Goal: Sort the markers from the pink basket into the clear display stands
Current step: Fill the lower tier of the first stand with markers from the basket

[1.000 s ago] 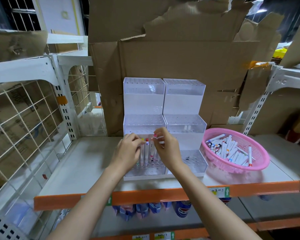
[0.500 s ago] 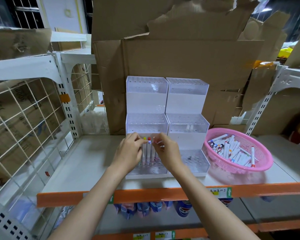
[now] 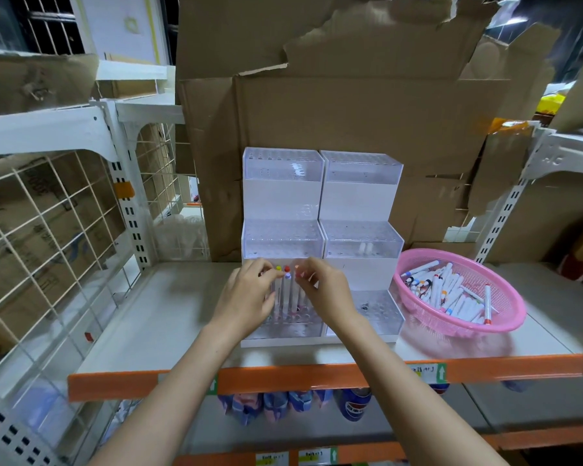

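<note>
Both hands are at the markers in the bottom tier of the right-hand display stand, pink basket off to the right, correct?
No: the head view shows the left hand and right hand at the markers in the bottom tier of the left-hand display stand. The pink basket is off to the right.

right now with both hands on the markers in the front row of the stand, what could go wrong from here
The left hand and right hand crowd the upright markers, so a nudge may tilt a neighbour or lift it from its hole.
The hands hide the holes in the stand, so a marker could miss its slot.
The pink basket sits near the shelf edge; a hasty reach might knock it.
</note>
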Demonstrator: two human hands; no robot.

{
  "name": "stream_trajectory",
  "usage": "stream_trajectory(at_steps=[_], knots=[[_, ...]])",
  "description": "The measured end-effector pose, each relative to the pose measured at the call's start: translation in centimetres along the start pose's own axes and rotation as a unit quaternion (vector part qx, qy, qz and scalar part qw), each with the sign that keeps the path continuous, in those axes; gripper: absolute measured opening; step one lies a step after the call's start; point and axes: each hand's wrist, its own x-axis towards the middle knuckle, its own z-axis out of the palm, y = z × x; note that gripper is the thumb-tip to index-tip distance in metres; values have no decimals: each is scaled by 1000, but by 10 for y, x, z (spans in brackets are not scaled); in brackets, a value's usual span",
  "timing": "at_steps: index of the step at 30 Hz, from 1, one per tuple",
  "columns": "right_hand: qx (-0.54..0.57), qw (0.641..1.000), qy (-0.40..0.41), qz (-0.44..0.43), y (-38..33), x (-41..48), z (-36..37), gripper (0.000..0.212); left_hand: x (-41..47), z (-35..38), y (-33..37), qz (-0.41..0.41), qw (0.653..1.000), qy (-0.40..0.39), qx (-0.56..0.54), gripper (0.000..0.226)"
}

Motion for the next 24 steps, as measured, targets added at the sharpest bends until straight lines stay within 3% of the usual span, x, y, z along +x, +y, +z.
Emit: stream_trajectory(at_steps=[6,15,20,24], knots=[[-76,996,-43,-24,-4,-8,-2,25,-9,3,1,-4,999,-33,38,59],[-128,990,-7,-59,8,-13,-25,38,1,8,24,12,996,-12,86,62],[-218,975,26,-27,32,-26,-66,51,28,22,71,23,996,-26,79,63],[-269,962,21,49,65,-35,-107,57,53,45,116,63,995,-51,63,62]])
